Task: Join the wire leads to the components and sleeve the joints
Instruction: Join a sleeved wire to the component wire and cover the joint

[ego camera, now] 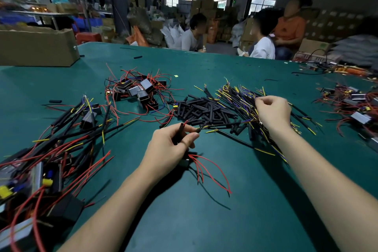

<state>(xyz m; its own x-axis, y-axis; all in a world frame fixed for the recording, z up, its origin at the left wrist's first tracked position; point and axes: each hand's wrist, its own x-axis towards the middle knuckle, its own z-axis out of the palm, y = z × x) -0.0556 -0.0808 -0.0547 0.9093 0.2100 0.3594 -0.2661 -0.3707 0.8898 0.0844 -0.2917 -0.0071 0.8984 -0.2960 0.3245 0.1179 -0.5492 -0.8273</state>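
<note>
My left hand [170, 145] grips a short black sleeve [180, 132] with a red wire tip poking out of its top. Under that hand lies a small black component [184, 162] whose red leads [208, 172] trail to the right over the green mat. My right hand [273, 111] reaches into a heap of black cables with yellow and blue leads [237, 96] and pinches one of them. Between the two hands lies a pile of loose black sleeves [204, 110].
A cluster of black components with red wires [139, 90] sits further back. Finished sleeved assemblies [51, 149] fill the left side, and more components [351, 104] lie at the right edge. A cardboard box [36, 47] stands back left. People sit beyond the table [204, 221].
</note>
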